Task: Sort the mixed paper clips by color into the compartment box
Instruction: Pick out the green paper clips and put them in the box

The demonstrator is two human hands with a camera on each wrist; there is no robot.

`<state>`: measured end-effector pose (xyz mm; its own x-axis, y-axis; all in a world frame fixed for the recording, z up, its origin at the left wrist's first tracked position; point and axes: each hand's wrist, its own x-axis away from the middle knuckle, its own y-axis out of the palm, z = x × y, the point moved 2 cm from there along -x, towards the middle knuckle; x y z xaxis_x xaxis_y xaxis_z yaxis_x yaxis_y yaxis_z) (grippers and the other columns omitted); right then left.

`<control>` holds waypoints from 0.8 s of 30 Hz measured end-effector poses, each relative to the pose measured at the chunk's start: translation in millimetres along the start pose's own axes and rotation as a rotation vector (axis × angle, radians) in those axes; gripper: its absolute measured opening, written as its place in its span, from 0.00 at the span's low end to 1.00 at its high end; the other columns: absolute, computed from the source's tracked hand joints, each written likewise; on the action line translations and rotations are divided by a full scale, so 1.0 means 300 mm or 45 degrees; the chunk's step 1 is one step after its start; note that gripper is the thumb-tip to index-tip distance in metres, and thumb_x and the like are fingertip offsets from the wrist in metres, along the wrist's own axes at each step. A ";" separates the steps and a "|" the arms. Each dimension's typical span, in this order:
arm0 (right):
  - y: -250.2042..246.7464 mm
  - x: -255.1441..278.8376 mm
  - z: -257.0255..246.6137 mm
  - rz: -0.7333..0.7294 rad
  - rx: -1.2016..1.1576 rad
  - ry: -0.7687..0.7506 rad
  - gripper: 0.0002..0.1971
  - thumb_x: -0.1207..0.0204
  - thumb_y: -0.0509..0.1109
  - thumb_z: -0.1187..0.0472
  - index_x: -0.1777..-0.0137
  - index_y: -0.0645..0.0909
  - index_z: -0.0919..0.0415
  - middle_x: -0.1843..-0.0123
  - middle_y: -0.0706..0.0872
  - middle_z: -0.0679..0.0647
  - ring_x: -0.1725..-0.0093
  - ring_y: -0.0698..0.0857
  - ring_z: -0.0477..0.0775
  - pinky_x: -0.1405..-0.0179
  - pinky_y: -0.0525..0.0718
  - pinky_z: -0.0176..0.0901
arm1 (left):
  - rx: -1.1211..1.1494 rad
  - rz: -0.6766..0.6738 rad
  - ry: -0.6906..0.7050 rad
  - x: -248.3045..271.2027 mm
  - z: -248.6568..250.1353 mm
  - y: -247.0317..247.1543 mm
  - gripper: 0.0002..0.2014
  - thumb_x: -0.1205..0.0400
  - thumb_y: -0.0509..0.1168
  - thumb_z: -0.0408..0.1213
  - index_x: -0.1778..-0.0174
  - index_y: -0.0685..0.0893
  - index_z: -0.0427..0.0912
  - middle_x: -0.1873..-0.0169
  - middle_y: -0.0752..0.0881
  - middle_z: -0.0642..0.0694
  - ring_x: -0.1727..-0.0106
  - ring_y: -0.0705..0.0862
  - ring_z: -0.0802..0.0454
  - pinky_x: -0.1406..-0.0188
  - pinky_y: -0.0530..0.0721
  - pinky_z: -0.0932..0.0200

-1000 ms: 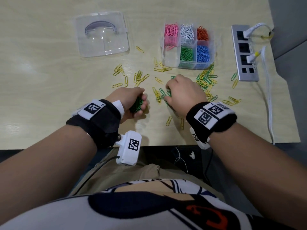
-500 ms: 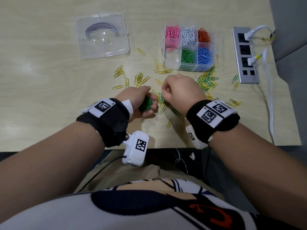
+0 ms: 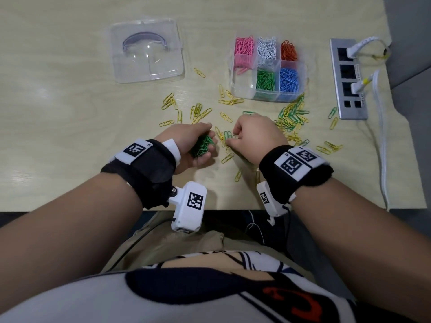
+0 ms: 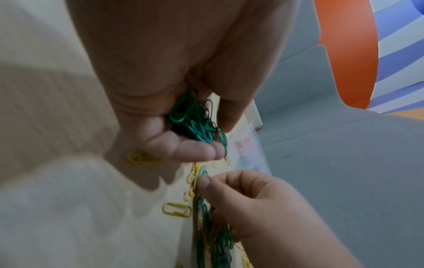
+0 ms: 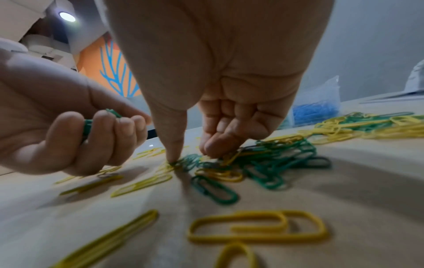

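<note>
Green paper clips (image 3: 202,145) fill the clenched left hand (image 3: 191,145) at frame centre; more lie mixed with yellow clips (image 3: 291,117) on the bench (image 3: 70,127). The right hand (image 3: 254,136) pinches another green one, still gathering. Next, I judge: carry them to the compartment box (image 3: 242,87), upper right.

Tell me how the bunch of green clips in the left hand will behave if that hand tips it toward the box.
The green clips probably hold together: their wire loops look tangled in the left hand. A few strays may slip free, since some poke past the fingers. They look thin and light, so dropped ones likely skid on the smooth table, not roll.
</note>
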<state>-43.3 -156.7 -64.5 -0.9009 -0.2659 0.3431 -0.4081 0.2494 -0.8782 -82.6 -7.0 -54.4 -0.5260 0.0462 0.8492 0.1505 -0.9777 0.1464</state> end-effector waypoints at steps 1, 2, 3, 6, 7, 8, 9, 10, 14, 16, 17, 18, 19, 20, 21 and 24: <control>0.006 -0.003 -0.003 -0.004 0.015 -0.015 0.09 0.22 0.70 0.50 0.50 0.83 0.54 0.52 0.85 0.52 0.51 0.82 0.55 0.51 0.81 0.47 | -0.014 -0.013 0.008 0.003 -0.001 -0.002 0.13 0.14 0.61 0.41 0.64 0.78 0.43 0.77 0.80 0.50 0.78 0.78 0.60 0.79 0.79 0.70; 0.009 -0.004 -0.005 -0.002 0.024 -0.027 0.07 0.22 0.69 0.52 0.50 0.84 0.54 0.52 0.86 0.52 0.50 0.83 0.56 0.50 0.83 0.48 | -0.032 -0.019 0.021 0.004 -0.002 -0.005 0.12 0.15 0.62 0.40 0.64 0.78 0.42 0.77 0.79 0.50 0.79 0.79 0.60 0.79 0.79 0.70; 0.010 -0.003 -0.004 0.002 0.022 -0.031 0.06 0.22 0.68 0.54 0.51 0.84 0.53 0.52 0.86 0.52 0.50 0.83 0.56 0.49 0.84 0.49 | -0.044 -0.019 0.035 0.005 -0.002 -0.009 0.11 0.15 0.63 0.38 0.64 0.79 0.41 0.76 0.79 0.49 0.79 0.79 0.60 0.78 0.79 0.71; -0.007 0.005 0.010 0.057 -0.083 0.003 0.05 0.22 0.66 0.56 0.54 0.84 0.51 0.55 0.86 0.49 0.52 0.83 0.54 0.51 0.84 0.48 | -0.035 -0.027 0.065 0.005 0.000 -0.019 0.10 0.15 0.63 0.36 0.63 0.80 0.41 0.74 0.80 0.48 0.78 0.80 0.60 0.78 0.80 0.71; -0.017 0.005 0.016 0.099 -0.129 0.009 0.05 0.22 0.66 0.56 0.55 0.83 0.51 0.56 0.86 0.48 0.53 0.83 0.54 0.52 0.84 0.48 | -0.027 -0.030 0.069 0.005 0.000 -0.020 0.10 0.15 0.62 0.36 0.62 0.80 0.41 0.73 0.80 0.48 0.77 0.80 0.59 0.78 0.81 0.71; -0.028 0.004 0.021 0.140 -0.164 0.012 0.05 0.22 0.66 0.56 0.55 0.83 0.51 0.56 0.86 0.49 0.54 0.83 0.53 0.53 0.83 0.47 | -0.020 -0.029 0.073 0.005 0.001 -0.021 0.10 0.14 0.62 0.36 0.62 0.80 0.41 0.74 0.80 0.48 0.77 0.81 0.59 0.79 0.81 0.70; -0.037 0.003 0.027 0.176 -0.191 0.019 0.05 0.22 0.66 0.57 0.54 0.83 0.52 0.56 0.86 0.49 0.54 0.83 0.53 0.53 0.83 0.47 | -0.012 -0.028 0.078 0.004 0.000 -0.021 0.10 0.14 0.61 0.35 0.61 0.80 0.41 0.74 0.81 0.48 0.77 0.82 0.58 0.79 0.81 0.69; -0.046 0.003 0.033 0.205 -0.217 0.027 0.04 0.23 0.67 0.57 0.55 0.84 0.52 0.56 0.86 0.49 0.54 0.83 0.53 0.52 0.83 0.47 | -0.007 -0.026 0.083 0.003 -0.001 -0.022 0.09 0.14 0.61 0.35 0.60 0.80 0.41 0.75 0.82 0.47 0.77 0.83 0.57 0.79 0.81 0.69; -0.076 0.027 0.026 0.278 -0.453 -0.074 0.03 0.24 0.71 0.55 0.56 0.85 0.51 0.60 0.86 0.45 0.60 0.82 0.42 0.56 0.82 0.42 | 0.014 -0.019 0.042 -0.002 -0.010 -0.015 0.10 0.12 0.58 0.38 0.56 0.80 0.42 0.73 0.84 0.46 0.65 0.88 0.51 0.72 0.85 0.66; -0.077 0.051 -0.011 0.184 -0.510 -0.219 0.04 0.25 0.74 0.52 0.56 0.87 0.50 0.60 0.87 0.42 0.64 0.80 0.35 0.60 0.78 0.37 | 0.029 -0.003 0.020 -0.006 -0.012 -0.005 0.13 0.12 0.56 0.43 0.55 0.80 0.41 0.70 0.85 0.44 0.58 0.87 0.46 0.72 0.86 0.63; -0.069 0.061 -0.032 0.120 -0.504 -0.280 0.05 0.25 0.74 0.50 0.55 0.88 0.49 0.60 0.87 0.42 0.65 0.79 0.34 0.60 0.77 0.35 | 0.042 0.011 0.019 -0.007 -0.011 0.002 0.14 0.12 0.56 0.45 0.54 0.81 0.40 0.68 0.85 0.42 0.58 0.87 0.45 0.72 0.86 0.62; -0.061 0.068 -0.046 0.087 -0.506 -0.314 0.06 0.25 0.74 0.50 0.54 0.89 0.49 0.60 0.87 0.42 0.65 0.79 0.33 0.60 0.77 0.35 | 0.056 0.022 0.023 -0.008 -0.010 0.010 0.15 0.12 0.57 0.46 0.54 0.81 0.39 0.67 0.85 0.41 0.60 0.87 0.45 0.73 0.86 0.61; -0.055 0.070 -0.051 0.106 -0.525 -0.318 0.06 0.25 0.74 0.50 0.53 0.88 0.49 0.59 0.87 0.42 0.65 0.79 0.34 0.59 0.77 0.35 | 0.062 0.020 0.027 -0.009 -0.010 0.018 0.15 0.12 0.57 0.47 0.53 0.81 0.39 0.67 0.85 0.41 0.64 0.86 0.47 0.73 0.86 0.62; -0.053 0.066 -0.048 0.168 -0.546 -0.295 0.05 0.24 0.72 0.51 0.53 0.88 0.50 0.59 0.87 0.43 0.63 0.80 0.36 0.58 0.77 0.37 | 0.060 0.007 0.026 -0.010 -0.009 0.024 0.15 0.12 0.57 0.47 0.54 0.81 0.40 0.69 0.85 0.42 0.68 0.85 0.50 0.74 0.85 0.63; -0.053 0.056 -0.037 0.242 -0.529 -0.250 0.05 0.22 0.71 0.53 0.53 0.87 0.51 0.58 0.87 0.45 0.61 0.81 0.38 0.56 0.79 0.39 | 0.051 -0.010 0.020 -0.010 -0.009 0.029 0.15 0.12 0.56 0.47 0.56 0.81 0.41 0.72 0.83 0.44 0.72 0.84 0.52 0.75 0.84 0.65; -0.036 0.021 -0.003 0.210 -0.155 -0.113 0.08 0.19 0.65 0.56 0.49 0.86 0.54 0.50 0.85 0.51 0.50 0.82 0.53 0.49 0.79 0.45 | 0.039 -0.010 -0.009 -0.009 -0.010 0.025 0.16 0.12 0.55 0.45 0.61 0.79 0.43 0.76 0.81 0.46 0.80 0.81 0.55 0.79 0.81 0.68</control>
<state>-44.8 -160.3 -52.7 -0.9425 -0.2918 0.1630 -0.2762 0.4054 -0.8714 -82.5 -15.2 -57.3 -0.5213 0.0551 0.8516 0.1723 -0.9706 0.1682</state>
